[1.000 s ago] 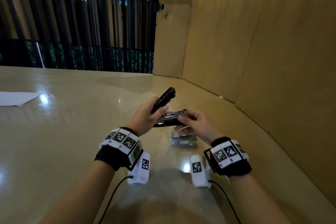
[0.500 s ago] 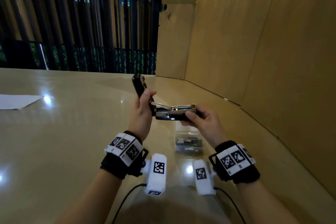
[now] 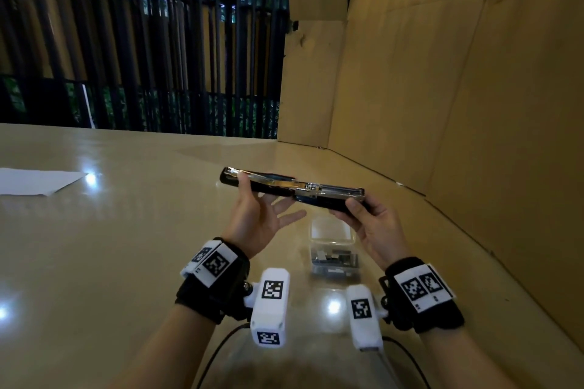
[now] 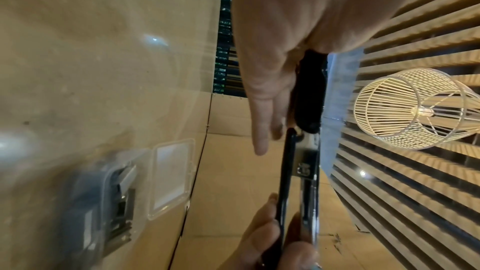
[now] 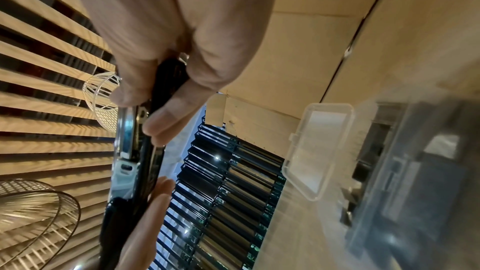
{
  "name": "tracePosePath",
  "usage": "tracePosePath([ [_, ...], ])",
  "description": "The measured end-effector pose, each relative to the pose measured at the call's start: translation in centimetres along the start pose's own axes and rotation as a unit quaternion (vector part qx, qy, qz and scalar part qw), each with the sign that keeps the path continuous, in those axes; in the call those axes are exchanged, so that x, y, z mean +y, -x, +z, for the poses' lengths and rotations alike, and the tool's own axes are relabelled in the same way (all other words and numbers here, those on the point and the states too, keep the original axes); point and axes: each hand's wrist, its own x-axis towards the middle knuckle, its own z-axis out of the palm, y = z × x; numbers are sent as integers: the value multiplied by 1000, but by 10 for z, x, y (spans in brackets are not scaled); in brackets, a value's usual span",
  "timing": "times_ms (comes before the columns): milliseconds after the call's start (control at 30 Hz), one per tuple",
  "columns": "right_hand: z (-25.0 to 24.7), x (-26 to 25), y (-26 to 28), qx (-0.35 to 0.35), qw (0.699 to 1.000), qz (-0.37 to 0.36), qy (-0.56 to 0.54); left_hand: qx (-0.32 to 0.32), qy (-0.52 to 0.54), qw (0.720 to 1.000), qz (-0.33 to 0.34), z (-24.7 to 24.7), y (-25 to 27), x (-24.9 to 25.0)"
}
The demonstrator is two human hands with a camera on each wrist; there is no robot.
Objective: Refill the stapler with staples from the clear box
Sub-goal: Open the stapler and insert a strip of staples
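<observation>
The black stapler (image 3: 294, 189) is spread open almost flat in the air above the table, its metal staple channel facing up. My left hand (image 3: 257, 202) holds the top cover on the left end: the thumb lies on top and straight fingers run underneath. My right hand (image 3: 357, 215) grips the base and magazine end on the right between thumb and fingers. Under the stapler, the clear box (image 3: 333, 249) sits on the table with its lid folded back and staple strips inside. The left wrist view shows the stapler (image 4: 309, 110) and the box (image 4: 111, 202). The right wrist view shows the stapler (image 5: 135, 171) and the box (image 5: 405, 171).
The glossy beige table (image 3: 126, 246) stretches out to the left, with a white paper sheet (image 3: 34, 181) at its far left. Cardboard panels (image 3: 442, 104) wall in the right side and back corner. A dark slatted fence (image 3: 142, 41) stands behind the table.
My left hand has swung the stapler's top cover from upright down to the left, so the stapler now lies open nearly flat. My right hand keeps its hold on the base.
</observation>
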Motion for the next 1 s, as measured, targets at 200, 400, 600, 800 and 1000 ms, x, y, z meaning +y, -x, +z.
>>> tracePosePath([
  [200,1,7,1,1,1000,27,-12,-8,-2,998,-62,7,4,1],
  [400,8,10,3,23,995,80,59,95,46,994,-34,2,-2,0],
  [600,1,16,-1,33,892,139,428,126,25,991,22,-1,-4,3],
  [800,9,33,-16,-31,680,249,689,137,-2,990,39,-7,-2,3],
  [1000,26,34,-22,-57,544,246,800,144,15,989,35,-9,-2,6],
])
